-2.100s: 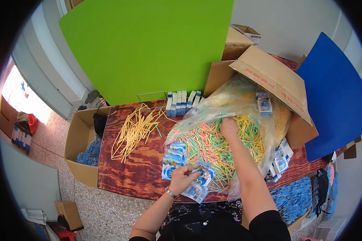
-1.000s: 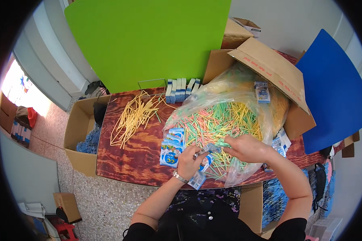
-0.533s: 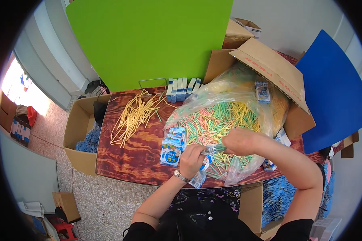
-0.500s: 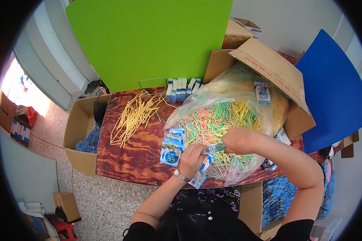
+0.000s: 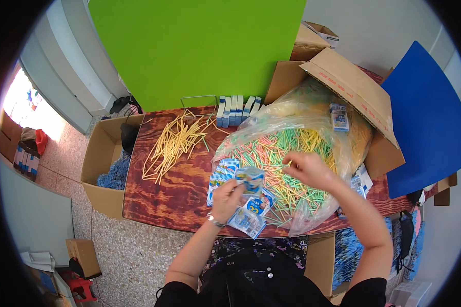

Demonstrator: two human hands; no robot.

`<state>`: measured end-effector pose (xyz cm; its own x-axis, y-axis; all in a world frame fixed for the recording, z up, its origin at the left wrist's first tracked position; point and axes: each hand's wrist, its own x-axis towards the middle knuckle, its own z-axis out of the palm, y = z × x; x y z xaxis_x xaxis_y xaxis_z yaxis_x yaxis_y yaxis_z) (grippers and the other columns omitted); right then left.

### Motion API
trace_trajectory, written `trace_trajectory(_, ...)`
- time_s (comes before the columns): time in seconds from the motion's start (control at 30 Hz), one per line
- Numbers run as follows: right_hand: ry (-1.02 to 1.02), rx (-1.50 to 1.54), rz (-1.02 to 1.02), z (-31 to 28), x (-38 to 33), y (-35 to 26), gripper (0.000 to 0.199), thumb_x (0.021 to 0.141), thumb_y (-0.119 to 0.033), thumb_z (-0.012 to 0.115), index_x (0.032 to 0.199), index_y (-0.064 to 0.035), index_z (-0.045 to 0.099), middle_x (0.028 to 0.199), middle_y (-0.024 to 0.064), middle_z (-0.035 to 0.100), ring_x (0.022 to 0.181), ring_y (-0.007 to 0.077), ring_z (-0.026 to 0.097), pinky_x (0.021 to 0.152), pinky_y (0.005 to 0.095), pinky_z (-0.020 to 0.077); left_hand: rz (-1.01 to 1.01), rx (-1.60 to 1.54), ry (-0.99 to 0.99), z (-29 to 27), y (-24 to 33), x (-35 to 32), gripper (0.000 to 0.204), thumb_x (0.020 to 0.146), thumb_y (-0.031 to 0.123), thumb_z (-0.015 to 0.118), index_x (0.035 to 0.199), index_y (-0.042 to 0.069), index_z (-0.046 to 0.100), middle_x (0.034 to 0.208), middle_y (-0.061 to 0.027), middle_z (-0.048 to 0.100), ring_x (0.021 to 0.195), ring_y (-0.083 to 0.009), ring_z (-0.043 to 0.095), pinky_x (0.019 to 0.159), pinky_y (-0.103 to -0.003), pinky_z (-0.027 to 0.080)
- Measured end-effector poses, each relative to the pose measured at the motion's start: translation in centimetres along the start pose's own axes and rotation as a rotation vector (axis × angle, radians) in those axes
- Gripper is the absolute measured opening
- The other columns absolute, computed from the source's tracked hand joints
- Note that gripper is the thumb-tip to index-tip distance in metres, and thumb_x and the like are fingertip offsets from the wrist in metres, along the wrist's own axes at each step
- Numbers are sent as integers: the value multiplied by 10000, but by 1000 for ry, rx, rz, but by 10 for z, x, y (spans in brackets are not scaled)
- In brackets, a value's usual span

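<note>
My left hand (image 5: 225, 200) pinches a small blue-and-white plastic packet (image 5: 251, 180) by its edge, the packet blurred and raised above the table. More such packets lie beside and under that hand: a stack (image 5: 217, 183) to its left and a clear-fronted one (image 5: 247, 223) near the table edge. Over the pile of short pink, green and yellow sticks (image 5: 279, 146) hovers my right hand (image 5: 312, 169), its fingers curled together. Whatever is in its fingertips is too small to make out. The pile sits in an opened clear plastic bag (image 5: 312, 221).
Long yellow sticks (image 5: 174, 146) lie loose at the left of the wood-patterned table (image 5: 182, 204). Bundled blue-and-white wrappers (image 5: 235, 110) stand at the back. A cardboard box (image 5: 351, 84) leans behind the bag, and another box (image 5: 100, 197) stands left of the table.
My right hand has left the packet and moved up over the stick pile. The packet in my left hand has swung upward, and my left hand has shifted slightly left.
</note>
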<state>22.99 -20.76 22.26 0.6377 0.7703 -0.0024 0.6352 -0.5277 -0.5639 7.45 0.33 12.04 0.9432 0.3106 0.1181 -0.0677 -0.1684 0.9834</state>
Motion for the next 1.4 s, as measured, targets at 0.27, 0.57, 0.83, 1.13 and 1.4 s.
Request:
trace_trajectory(0.27,-42,-231,84,135,-19,47,350,789,-389,717,895,-71,619,933,140,633,885,321,640,744,434,528,-112,88,-48,-91,-71,-36,143,931,67,584,987,-39,662,821,-42,579,651,-73,581,510,-214,449)
trace_trajectory(0.57,115,-473,-64,160,-25,55,123,745,-165,646,823,-78,607,902,80,621,888,263,617,661,384,540,-57,383,194,-53,-116,-25,306,809,131,735,1081,19,652,909,-75,635,788,-159,598,696,-300,493)
trace_trajectory(0.83,317,-426,-269,97,-32,15,128,718,-105,620,843,-104,593,877,21,597,798,221,605,621,338,532,450,853,167,-10,-19,-19,477,770,224,764,1174,41,588,1184,-154,565,1097,-349,507,860,-399,453)
trace_trajectory(1.13,252,-584,-382,66,-31,-4,189,750,-135,634,930,-93,596,829,34,573,800,210,615,640,353,521,-170,52,-349,26,-21,-3,342,927,274,615,759,-15,542,592,-53,477,572,-92,409,534,-293,374)
trace_trajectory(1.4,75,253,-41,67,-20,1,263,822,-227,705,993,-42,628,840,156,628,748,338,625,623,396,476,-219,-94,-310,29,-15,1,274,853,262,727,835,-8,688,605,15,559,560,-40,451,494,-244,379)
